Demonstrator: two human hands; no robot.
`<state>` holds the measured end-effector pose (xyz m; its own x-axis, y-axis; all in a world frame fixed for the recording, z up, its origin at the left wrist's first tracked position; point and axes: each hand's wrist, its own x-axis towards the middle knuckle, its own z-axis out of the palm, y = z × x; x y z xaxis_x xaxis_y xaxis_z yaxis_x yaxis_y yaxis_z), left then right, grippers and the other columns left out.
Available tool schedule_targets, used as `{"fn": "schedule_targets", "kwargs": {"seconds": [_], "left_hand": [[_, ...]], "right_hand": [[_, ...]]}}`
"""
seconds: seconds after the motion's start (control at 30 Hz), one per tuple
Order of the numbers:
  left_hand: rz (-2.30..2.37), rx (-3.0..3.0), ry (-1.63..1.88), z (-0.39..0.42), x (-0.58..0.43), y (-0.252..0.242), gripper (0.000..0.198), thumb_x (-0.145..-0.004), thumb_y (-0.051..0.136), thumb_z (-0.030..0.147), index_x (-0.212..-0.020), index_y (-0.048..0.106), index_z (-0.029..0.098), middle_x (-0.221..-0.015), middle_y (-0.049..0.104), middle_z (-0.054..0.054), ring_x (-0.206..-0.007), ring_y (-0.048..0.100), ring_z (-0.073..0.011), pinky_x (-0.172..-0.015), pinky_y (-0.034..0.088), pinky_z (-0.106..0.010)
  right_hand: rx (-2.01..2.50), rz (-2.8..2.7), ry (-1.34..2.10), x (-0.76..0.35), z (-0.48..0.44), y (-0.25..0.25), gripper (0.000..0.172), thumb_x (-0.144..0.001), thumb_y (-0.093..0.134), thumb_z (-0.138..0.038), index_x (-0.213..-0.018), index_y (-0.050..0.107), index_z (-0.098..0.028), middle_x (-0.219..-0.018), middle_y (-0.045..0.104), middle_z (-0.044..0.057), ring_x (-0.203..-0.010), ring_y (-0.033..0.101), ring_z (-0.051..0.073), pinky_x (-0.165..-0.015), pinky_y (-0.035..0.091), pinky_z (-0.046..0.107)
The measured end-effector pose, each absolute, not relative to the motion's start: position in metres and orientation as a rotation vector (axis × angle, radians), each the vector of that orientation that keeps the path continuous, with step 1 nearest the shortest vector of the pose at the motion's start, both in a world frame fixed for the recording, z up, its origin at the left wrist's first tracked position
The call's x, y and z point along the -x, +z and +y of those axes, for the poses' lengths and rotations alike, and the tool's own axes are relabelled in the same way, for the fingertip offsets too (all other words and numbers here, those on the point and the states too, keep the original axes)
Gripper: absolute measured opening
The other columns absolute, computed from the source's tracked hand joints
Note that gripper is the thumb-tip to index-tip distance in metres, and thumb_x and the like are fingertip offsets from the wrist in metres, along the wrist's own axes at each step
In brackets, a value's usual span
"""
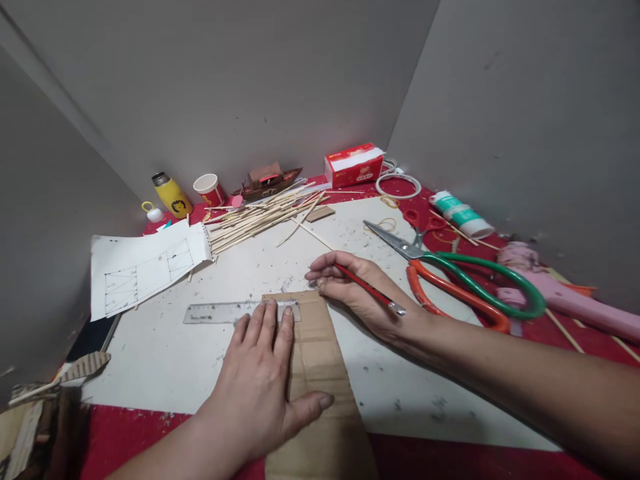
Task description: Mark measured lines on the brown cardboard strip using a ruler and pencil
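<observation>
Left hand (pixel 263 373) flat, fingers slightly spread, pressing ruler (pixel 213 314) near far edge of cardboard (pixel 323 363); right hand (pixel 373 313) pinching red pencil (pixel 367 287), far-right corner.

Printed and pencilled marks dot a crowded worktable, but none can be read as words or numbers.
The clear ruler (pixel 213 315) bears fine graduations and a line of tiny dark print, and the paper sheet (pixel 153 273) carries small marks around two line drawings (pixel 121 291). Pale characters stand on the red box (pixel 357 167), yellowish lettering on the paper cup (pixel 216 195) and white print on the green-banded tube (pixel 461 215), all too small; a dark, lion-like emblem (pixel 179 207) sits on the yellow bottle (pixel 168 191).
</observation>
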<state>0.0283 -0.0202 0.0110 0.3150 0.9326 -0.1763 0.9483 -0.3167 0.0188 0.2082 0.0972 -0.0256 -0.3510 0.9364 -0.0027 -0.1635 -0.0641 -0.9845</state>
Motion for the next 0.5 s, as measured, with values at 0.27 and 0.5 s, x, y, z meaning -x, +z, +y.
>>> {"fn": "schedule_targets", "kwargs": {"seconds": [0.27, 0.5], "left_hand": [[1.751, -2.427, -0.198, -0.0191, -0.0299, 0.0124, 0.104, -0.082, 0.049, 0.076, -0.155, 0.030, 0.006, -0.160, 0.021, -0.029, -0.148, 0.023, -0.0463, -0.113, 0.031, -0.067], [1.755, -2.471, -0.164, -0.0214, -0.0277, 0.0095, 0.103, -0.083, 0.046, 0.078, -0.156, 0.030, 0.006, -0.159, 0.026, -0.029, -0.148, 0.025, -0.0449, -0.113, 0.032, -0.065]], "right_hand": [[0.925, -1.250, 1.564, -0.2085, 0.0961, -0.0234, 0.020, -0.073, 0.070, -0.019, -0.092, 0.063, -0.022, -0.088, 0.071, 0.002, -0.082, 0.064, 0.016, -0.077, 0.047, 0.031], [0.969, -1.239, 1.513, -0.2069, 0.0955, -0.0161, 0.024, -0.070, 0.075, -0.023, -0.090, 0.062, -0.022, -0.094, 0.071, 0.002, -0.090, 0.063, 0.017, -0.087, 0.046, 0.033]]}}
